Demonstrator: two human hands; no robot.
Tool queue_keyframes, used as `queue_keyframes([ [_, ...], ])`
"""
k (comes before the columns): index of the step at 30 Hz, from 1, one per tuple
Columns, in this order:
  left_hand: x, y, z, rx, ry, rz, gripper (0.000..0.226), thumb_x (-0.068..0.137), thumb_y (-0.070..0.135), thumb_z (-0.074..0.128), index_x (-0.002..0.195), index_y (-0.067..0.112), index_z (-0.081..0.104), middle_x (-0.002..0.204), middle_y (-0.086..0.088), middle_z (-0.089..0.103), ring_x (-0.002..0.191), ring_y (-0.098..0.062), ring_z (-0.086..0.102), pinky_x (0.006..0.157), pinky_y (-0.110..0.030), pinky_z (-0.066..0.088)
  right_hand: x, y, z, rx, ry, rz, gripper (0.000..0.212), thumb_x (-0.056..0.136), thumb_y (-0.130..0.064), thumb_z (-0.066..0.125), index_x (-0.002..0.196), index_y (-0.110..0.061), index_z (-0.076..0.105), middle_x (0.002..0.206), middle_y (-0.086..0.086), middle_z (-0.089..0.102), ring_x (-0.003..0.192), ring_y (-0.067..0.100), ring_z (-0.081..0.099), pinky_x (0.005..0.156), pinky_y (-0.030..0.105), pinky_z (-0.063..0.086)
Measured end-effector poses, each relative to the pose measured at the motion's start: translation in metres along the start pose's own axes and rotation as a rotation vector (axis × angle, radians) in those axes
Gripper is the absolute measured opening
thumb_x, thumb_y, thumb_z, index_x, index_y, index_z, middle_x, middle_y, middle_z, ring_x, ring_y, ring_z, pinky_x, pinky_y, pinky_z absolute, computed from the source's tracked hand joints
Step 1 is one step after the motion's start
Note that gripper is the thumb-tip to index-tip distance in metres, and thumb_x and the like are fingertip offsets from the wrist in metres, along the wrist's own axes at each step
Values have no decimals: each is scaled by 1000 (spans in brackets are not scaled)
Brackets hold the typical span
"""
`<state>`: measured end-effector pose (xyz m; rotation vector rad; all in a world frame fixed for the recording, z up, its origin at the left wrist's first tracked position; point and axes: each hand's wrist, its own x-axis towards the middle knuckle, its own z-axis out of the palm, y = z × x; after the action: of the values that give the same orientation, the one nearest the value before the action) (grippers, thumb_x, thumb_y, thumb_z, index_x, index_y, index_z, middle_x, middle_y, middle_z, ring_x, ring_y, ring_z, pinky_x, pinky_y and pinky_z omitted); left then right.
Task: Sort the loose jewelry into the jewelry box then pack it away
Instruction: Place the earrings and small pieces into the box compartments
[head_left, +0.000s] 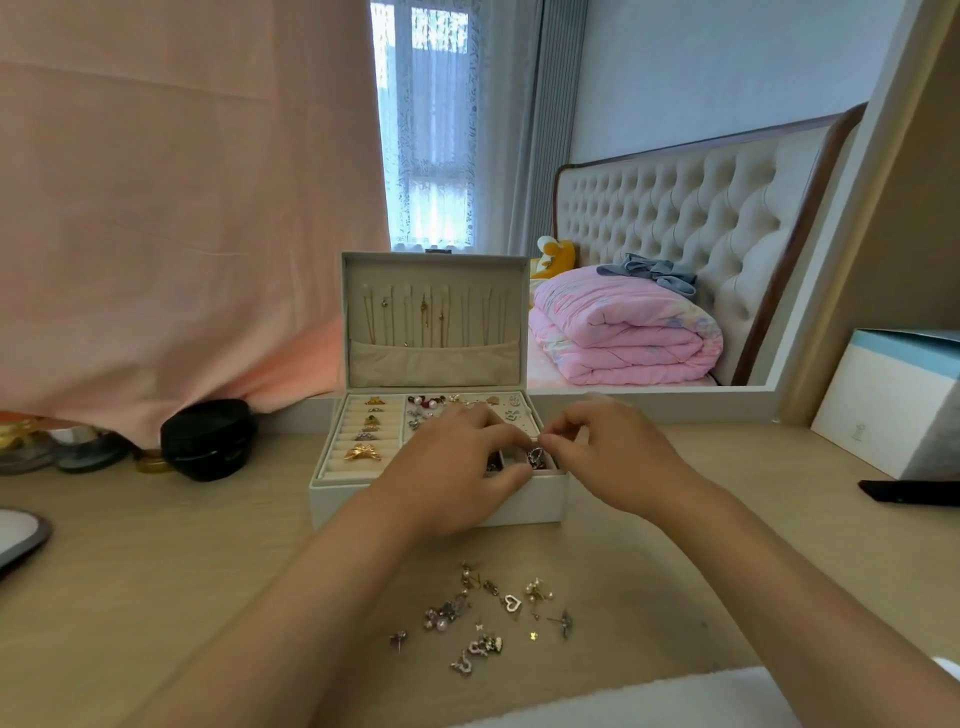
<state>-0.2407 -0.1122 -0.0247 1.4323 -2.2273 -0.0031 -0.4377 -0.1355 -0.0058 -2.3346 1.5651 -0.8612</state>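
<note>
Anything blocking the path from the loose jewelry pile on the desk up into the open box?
Nothing visible. The scattered loose earrings and charms lie on bare light wooden desk just before the open white jewelry box, lid up. Both hands, left hand and right hand, are over its front compartments, fingering a small dark piece.

Matt wooden desk (156, 571), shiny metal loose jewelry (483, 613), velvety box lining (434, 364)

The open jewelry box (436, 488) stands mid-table (156, 571). Before it lies loose jewelry (483, 613); left of it a round pouch (208, 439); right of it a carton (893, 405); over its front compartments, both hands.
</note>
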Motion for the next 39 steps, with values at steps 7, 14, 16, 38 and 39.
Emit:
queue_keyframes([
  [7,-1,0,2,63,21,14,47,94,58,49,134,35,54,129,13,53,123,-11,43,107,-35,36,-5,-2,-2,-93,-107,-61,19,88,-39,56,96,-45,72,99,-12,57,84,4,56,81,33,50],
  [14,-1,0,3,82,0,28,46,94,57,50,134,35,54,131,14,52,124,-10,42,107,-35,37,-8,-3,-1,-151,-149,-56,30,94,-38,50,117,-44,69,108,-11,52,97,12,56,85,32,47],
  [16,-3,2,2,87,-5,21,46,95,56,51,136,35,53,133,13,51,125,-10,42,107,-34,36,-10,-4,-3,-140,-121,-73,27,95,-38,52,115,-44,69,107,-13,53,96,10,56,85,32,48],
  [38,-87,12,-17,-49,-144,65,26,93,38,59,118,40,67,103,18,57,99,0,51,84,-27,46,-45,-56,0,-215,-663,-141,17,78,-40,82,94,-34,79,86,-20,70,79,-2,62,68,16,46],
  [39,-88,11,-17,-51,-149,60,23,92,39,60,114,40,68,99,19,56,98,1,50,83,-26,46,-45,-56,0,-211,-663,-134,17,78,-40,82,94,-34,78,84,-20,70,79,-2,62,70,17,47],
])
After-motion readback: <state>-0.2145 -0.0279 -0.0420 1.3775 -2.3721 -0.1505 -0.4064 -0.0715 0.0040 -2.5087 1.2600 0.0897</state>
